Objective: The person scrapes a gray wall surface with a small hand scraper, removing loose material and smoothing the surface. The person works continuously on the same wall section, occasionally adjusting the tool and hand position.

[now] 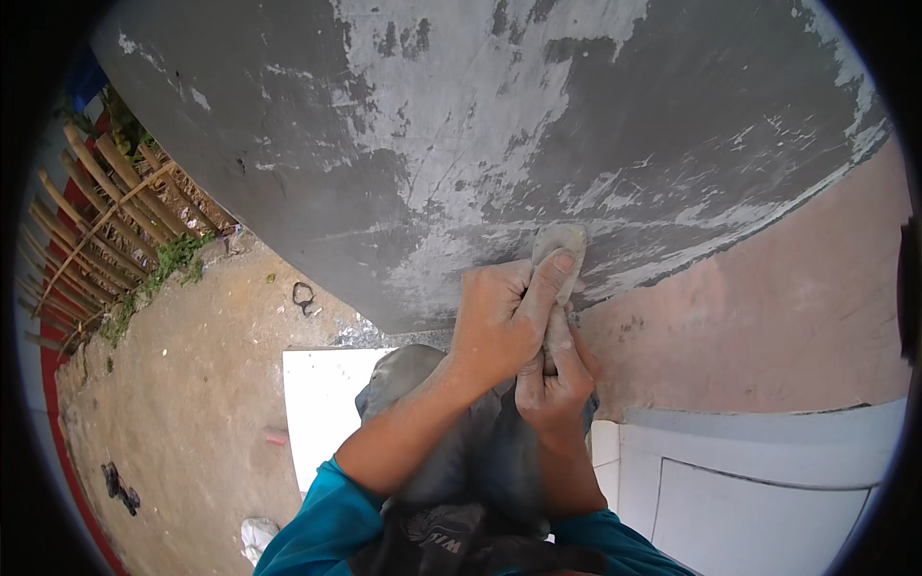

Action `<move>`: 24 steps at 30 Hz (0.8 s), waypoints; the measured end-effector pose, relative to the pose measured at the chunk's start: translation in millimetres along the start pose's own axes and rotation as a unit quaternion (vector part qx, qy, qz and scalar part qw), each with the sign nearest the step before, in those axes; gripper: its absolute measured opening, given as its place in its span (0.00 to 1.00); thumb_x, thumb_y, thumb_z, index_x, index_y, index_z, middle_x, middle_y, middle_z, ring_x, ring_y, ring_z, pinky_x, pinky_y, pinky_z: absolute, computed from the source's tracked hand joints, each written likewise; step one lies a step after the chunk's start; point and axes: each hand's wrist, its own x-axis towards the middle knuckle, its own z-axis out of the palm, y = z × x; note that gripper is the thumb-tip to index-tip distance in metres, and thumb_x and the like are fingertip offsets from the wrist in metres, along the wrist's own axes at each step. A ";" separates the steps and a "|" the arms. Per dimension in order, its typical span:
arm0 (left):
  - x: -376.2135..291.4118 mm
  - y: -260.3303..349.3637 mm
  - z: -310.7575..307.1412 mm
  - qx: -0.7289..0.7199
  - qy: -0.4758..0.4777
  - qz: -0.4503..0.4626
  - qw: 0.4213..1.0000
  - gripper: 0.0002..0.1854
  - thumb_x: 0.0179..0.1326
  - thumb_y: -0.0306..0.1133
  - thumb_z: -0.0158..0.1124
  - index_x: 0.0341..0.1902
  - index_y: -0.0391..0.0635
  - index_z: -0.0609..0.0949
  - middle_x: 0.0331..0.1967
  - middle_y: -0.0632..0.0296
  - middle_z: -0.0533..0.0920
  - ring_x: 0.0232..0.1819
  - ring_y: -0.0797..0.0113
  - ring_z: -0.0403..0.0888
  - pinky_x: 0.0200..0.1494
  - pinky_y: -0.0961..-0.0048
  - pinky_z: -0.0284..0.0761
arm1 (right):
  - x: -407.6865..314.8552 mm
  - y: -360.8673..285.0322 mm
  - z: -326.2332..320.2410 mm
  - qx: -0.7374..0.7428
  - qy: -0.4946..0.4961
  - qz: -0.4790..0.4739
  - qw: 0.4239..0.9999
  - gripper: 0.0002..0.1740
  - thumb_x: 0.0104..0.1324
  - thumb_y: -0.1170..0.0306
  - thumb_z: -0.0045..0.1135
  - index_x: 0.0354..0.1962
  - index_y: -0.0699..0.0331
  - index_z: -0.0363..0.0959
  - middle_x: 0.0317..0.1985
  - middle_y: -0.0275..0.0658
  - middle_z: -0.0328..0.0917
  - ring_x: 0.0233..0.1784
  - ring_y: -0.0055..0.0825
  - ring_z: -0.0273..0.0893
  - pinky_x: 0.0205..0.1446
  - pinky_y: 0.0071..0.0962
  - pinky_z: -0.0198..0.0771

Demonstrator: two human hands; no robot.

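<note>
A grey cement wall (302, 180) fills the upper view, with whitish patches and streaks of filler (461, 108). At the wall's lower part, my left hand (504, 309) grips a small, flat, dusty plate, perhaps a putty scraper (562, 248), its thumb lying on the face. My right hand (558, 367) is just below and touches the left, fingers curled around something near the plate's lower end; what lies between the fingers is mostly hidden. Pale dust covers the fingers of both hands.
A white panel (324, 417) lies by my knees at left. A bamboo fence (108, 216) borders the dirt ground (187, 396), where a white bag (258, 536) and dark objects (120, 489) lie. To the right are a pinkish wall (720, 331) and a white panelled surface (756, 497).
</note>
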 end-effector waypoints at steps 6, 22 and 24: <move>2.3 1.1 1.9 0.002 0.006 0.022 1.000 0.28 0.85 0.49 0.61 0.39 0.34 0.93 0.22 0.61 0.87 0.27 0.78 0.84 0.29 0.76 0.76 | 5.8 0.4 -0.2 -0.007 0.010 -0.017 1.000 0.26 0.75 0.78 0.63 0.67 0.84 0.75 0.46 0.56 0.89 0.38 0.38 0.90 0.38 0.31 0.80; 2.5 -7.3 0.2 0.031 -0.027 -0.006 0.999 0.28 0.85 0.48 0.60 0.40 0.34 0.93 0.21 0.63 0.86 0.26 0.78 0.82 0.29 0.74 0.75 | -4.0 3.5 0.3 -0.012 0.021 -0.019 1.000 0.26 0.75 0.78 0.65 0.67 0.85 0.75 0.51 0.58 0.90 0.37 0.29 0.88 0.36 0.26 0.78; 1.8 -8.0 0.8 0.029 -0.027 -0.005 0.999 0.29 0.86 0.48 0.59 0.40 0.34 0.93 0.21 0.62 0.87 0.26 0.78 0.82 0.29 0.75 0.76 | -4.1 3.0 -0.8 -0.024 0.019 -0.023 0.999 0.26 0.75 0.78 0.64 0.67 0.85 0.75 0.51 0.59 0.89 0.38 0.33 0.90 0.36 0.27 0.79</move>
